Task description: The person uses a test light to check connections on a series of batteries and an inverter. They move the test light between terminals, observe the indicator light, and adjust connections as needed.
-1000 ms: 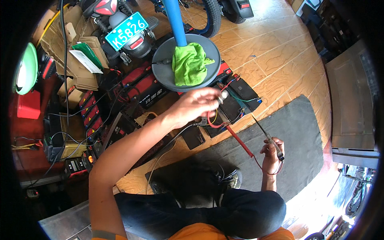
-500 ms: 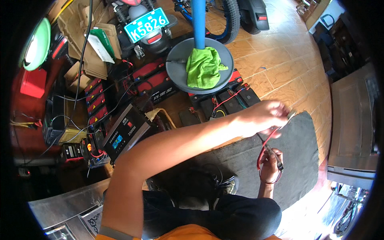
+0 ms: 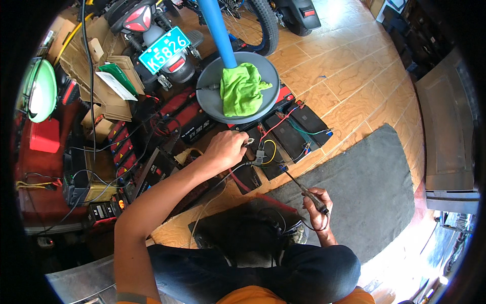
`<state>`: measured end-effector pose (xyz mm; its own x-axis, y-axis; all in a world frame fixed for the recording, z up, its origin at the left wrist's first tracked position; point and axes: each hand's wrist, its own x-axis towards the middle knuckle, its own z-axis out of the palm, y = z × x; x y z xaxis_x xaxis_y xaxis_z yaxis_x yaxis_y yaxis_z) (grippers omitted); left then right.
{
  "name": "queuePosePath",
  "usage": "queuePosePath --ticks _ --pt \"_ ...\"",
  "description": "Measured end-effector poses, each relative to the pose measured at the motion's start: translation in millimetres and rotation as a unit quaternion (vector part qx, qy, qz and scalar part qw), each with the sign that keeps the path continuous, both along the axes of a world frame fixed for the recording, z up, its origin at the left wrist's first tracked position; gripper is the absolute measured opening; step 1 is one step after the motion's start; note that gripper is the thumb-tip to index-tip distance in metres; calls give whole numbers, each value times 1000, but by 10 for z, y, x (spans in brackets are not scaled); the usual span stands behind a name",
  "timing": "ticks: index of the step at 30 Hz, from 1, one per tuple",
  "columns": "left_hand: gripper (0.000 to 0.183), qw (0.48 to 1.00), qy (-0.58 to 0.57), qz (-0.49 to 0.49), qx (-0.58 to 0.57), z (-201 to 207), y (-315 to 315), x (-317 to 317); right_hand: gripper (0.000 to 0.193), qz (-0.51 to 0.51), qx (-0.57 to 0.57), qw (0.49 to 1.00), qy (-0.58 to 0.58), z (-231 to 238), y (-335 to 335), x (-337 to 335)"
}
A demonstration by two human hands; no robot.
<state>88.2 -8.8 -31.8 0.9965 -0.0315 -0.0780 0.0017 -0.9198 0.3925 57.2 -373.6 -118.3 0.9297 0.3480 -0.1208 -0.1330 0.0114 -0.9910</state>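
Observation:
My right hand (image 3: pixel 318 206) is wrapped round a test light (image 3: pixel 310 196), a slim probe with a translucent handle and a dark end cap. Its long shaft slants up and left, and the tip meets or nearly meets a terminal at the edge of a black battery (image 3: pixel 271 171). A small silver clip (image 3: pixel 248 142) is pinched in my left hand (image 3: pixel 227 151), above the left side of the batteries. Between the hands, a red cord (image 3: pixel 276 202) runs low across my lap. Red, yellow and green wires join several black batteries (image 3: pixel 288 136); a grey plug (image 3: pixel 259 156) lies among them.
Behind the batteries, a grey round tray (image 3: pixel 207 104) on a blue pole bears a green cloth (image 3: pixel 244 91). A black power unit (image 3: pixel 152 175) and loose cables lie left. A scooter (image 3: pixel 174 61) stands at the back. A dark mat (image 3: pixel 364 177) covers the floor at right.
My left hand has swung left with the clip, from beyond my right hand to over the batteries. My right hand has shifted left, its probe now pointing at a battery. The view has shifted too.

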Motion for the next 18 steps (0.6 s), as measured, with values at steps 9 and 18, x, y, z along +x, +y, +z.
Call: queuePosePath --ticks 9,18 --pt "28 999 -18 -31 36 -176 -6 397 25 19 -62 997 -30 -21 113 -1" --pt "17 992 -65 -41 96 -538 -22 525 30 -4 -98 991 -96 19 89 -1"
